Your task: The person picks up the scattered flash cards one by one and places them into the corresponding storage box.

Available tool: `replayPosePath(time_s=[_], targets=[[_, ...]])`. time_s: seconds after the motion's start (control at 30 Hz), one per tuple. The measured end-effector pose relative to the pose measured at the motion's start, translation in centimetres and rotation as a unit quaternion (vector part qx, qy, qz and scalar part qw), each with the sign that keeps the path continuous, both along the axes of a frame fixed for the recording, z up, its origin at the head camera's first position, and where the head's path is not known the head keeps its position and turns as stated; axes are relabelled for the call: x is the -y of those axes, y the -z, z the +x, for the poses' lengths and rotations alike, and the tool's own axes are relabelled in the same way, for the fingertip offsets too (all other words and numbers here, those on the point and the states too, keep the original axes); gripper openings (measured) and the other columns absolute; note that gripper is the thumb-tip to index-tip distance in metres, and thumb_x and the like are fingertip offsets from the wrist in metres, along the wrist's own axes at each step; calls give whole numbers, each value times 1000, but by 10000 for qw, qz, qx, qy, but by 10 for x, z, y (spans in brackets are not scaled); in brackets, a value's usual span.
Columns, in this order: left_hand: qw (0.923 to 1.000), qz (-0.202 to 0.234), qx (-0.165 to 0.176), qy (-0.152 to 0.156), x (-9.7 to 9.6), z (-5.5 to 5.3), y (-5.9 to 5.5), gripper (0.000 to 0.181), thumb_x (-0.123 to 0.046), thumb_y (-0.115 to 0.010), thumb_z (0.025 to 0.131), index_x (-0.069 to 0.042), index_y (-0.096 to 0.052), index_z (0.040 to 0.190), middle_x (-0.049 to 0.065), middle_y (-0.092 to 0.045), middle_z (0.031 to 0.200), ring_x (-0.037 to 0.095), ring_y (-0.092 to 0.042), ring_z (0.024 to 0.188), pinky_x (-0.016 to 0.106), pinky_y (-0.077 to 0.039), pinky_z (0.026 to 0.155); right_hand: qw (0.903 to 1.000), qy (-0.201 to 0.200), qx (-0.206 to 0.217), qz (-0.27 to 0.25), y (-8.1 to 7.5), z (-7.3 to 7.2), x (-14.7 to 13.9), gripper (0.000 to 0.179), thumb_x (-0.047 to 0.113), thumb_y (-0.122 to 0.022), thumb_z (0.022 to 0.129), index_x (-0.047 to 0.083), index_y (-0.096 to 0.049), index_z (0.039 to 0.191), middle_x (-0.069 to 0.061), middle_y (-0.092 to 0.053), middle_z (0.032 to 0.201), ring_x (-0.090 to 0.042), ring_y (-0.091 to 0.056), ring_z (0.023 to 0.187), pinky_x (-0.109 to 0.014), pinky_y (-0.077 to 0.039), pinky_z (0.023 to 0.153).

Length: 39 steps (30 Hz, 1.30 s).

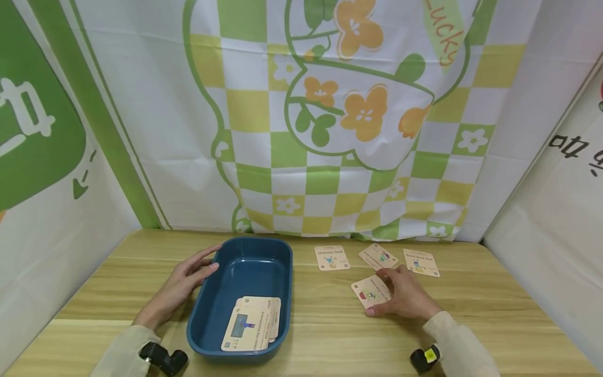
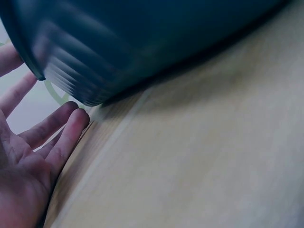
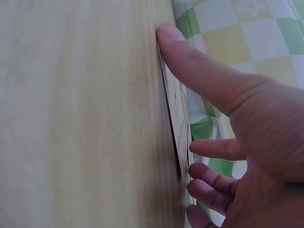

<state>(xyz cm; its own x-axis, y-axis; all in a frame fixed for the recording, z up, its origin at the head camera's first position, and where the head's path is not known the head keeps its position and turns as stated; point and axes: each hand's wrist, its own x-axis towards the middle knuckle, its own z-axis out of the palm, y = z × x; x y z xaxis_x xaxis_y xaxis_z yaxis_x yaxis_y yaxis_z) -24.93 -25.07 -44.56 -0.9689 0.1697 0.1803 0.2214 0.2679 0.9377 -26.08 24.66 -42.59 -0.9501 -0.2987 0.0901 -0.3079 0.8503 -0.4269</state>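
Observation:
My right hand [image 1: 407, 296] spans a picture card [image 1: 369, 292] on the table, thumb at its near edge and index finger at its far edge. In the right wrist view the same card [image 3: 175, 107] is seen nearly edge-on between thumb and fingers. The left hand [image 1: 181, 285] rests against the left rim of a blue tray [image 1: 287, 272]; its fingers are fairly straight in the left wrist view, beside the tray's outer wall [image 2: 118, 52]. Inside the tray's near end lie overlapping cards, the top one a "clean the blackboard" card [image 1: 247, 324].
Beyond the right hand lie a "play football" card [image 1: 332, 258], a tilted card [image 1: 378, 256] and a "play ping pong" card [image 1: 421, 262]. A patterned cloth [image 1: 330, 199] hangs behind the wooden table [image 1: 330, 335], with printed sheets at both sides.

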Motion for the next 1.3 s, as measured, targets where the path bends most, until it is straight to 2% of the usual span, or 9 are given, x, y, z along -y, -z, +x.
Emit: replayPosePath(time_s=[0.3, 0.43, 0.7, 1.03, 1.3], targets=[[10000, -24, 21, -20, 0, 0, 0, 54, -27, -55, 106, -11, -41, 156, 25, -51, 143, 32, -52, 124, 63, -40, 103, 9999, 62, 111, 36, 1, 1, 0, 97, 51, -96, 58, 2, -63, 135, -15, -52, 113, -28, -48, 99, -48, -47, 86], [10000, -36, 65, -37, 0, 0, 0, 55, -28, -55, 106, -12, -40, 157, 25, -50, 144, 34, -51, 125, 65, -39, 104, 9999, 77, 86, 82, 1, 1, 0, 96, 52, -96, 58, 2, -63, 133, -13, -51, 110, -27, -47, 97, -47, -46, 84], [9999, -10, 106, -33, 0, 0, -1, 55, -28, -55, 107, -12, -39, 157, 25, -49, 145, 35, -50, 127, 65, -38, 105, 9995, 267, 161, 92, 1, 2, 2, 97, 54, -98, 53, 0, -61, 125, -12, -51, 108, -29, -47, 99, -48, -44, 86], [10000, -18, 93, -23, 0, 1, -1, 55, -28, -55, 107, -12, -40, 157, 25, -50, 145, 30, -51, 125, 63, -39, 104, 9985, 478, 255, -82, 1, 2, 4, 97, 50, -100, 49, -3, -60, 120, -13, -52, 106, -29, -47, 98, -47, -41, 86], [10000, -5, 52, 11, 0, 0, 0, 54, -28, -55, 107, -12, -40, 156, 24, -50, 144, 25, -53, 123, 60, -41, 104, 9969, 702, 89, -335, -2, 1, 4, 87, 45, -100, 55, -6, -60, 113, -19, -54, 106, -34, -51, 100, -52, -45, 89]])
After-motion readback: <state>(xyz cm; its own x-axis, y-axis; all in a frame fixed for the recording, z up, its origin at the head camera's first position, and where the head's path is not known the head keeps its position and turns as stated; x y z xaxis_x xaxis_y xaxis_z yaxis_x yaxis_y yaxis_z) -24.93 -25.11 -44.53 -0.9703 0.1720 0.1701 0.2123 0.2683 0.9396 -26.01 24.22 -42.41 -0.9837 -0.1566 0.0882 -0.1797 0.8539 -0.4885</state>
